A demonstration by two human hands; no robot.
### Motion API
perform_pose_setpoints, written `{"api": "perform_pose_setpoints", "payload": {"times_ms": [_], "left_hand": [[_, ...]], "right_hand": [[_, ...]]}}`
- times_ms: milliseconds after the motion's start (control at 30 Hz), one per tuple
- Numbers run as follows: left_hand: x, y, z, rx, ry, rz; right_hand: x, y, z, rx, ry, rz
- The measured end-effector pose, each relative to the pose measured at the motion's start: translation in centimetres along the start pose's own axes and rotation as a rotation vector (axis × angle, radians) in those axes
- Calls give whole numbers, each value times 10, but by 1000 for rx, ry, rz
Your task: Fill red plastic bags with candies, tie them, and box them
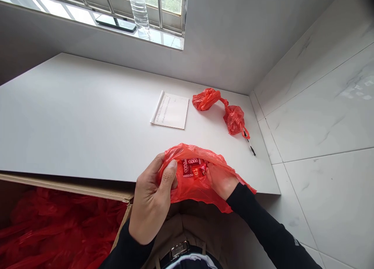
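My left hand (154, 195) grips the left rim of a thin red plastic bag (193, 189), its thumb over the edge and its fingers behind the film. The bag's mouth is spread open towards me at the table's front edge. Inside lie several small red wrapped packets (188, 168), some with white print and one more orange. My right hand (221, 180) reaches into the bag from the right, close against the packets. Its fingers are mostly hidden, so I cannot tell whether they hold one.
On the white table (82, 117) lie an open notebook (172, 110), two knotted red bags (207, 99) and a pen (250, 144). At lower left stands a cardboard box (87, 188) of red bags (64, 226). A phone (116, 23) and a clear bottle (138, 10) are on the windowsill.
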State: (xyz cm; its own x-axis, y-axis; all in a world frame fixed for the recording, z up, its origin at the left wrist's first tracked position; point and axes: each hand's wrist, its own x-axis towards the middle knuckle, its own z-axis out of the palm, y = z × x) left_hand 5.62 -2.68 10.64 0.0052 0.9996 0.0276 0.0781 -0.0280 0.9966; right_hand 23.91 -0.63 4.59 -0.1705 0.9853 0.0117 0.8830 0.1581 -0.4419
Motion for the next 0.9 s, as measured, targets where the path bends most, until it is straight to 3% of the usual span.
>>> {"api": "perform_pose_setpoints", "payload": {"times_ms": [200,367,500,633,733,833,900], "left_hand": [[-1,3,1,27,-17,39],[-2,2,-3,28,-9,24],[-4,2,-6,-8,13,-24],[-9,3,-13,-44,66,-36],[-15,2,-22,-9,109,24],[-21,2,-31,134,113,129],[-24,4,-34,272,166,257]], "right_hand": [[-6,1,-5,-27,-28,15],[-51,-5,-47,-137,-57,36],[-93,0,-86,-180,99,-58],[-120,31,-92,-391,177,-3],[-131,50,-85,-378,37,97],[-131,49,-88,-225,-157,254],[-127,40,-98,-114,-145,339]]}}
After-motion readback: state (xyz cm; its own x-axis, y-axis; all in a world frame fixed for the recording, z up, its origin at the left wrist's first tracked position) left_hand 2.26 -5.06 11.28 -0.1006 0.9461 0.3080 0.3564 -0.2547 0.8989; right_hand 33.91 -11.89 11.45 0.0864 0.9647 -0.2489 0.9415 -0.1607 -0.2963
